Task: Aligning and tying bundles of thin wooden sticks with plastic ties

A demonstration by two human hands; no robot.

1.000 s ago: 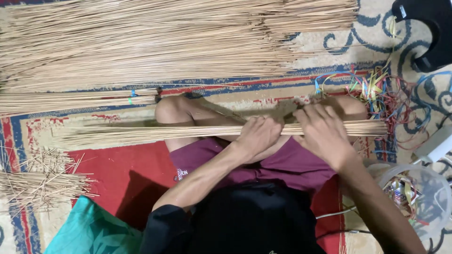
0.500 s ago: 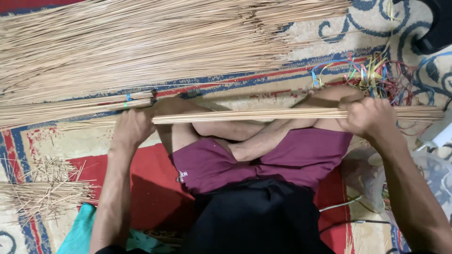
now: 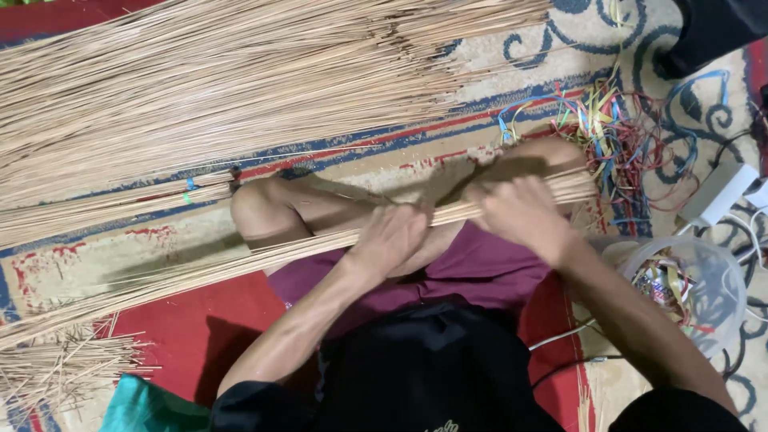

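Patterned carpet (image 3: 512,56) underlies the work. Left hand (image 3: 392,238) and right hand (image 3: 518,214) clamp a stick bundle (image 3: 240,264) across the lap. Step: gathering; ties (image 3: 616,136) lie beyond the right hand.

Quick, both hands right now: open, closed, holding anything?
Left hand: closed around the bundle of thin sticks across the lap.
Right hand: closed on the same bundle, nearer its right end.

close head view, straight down onto lap
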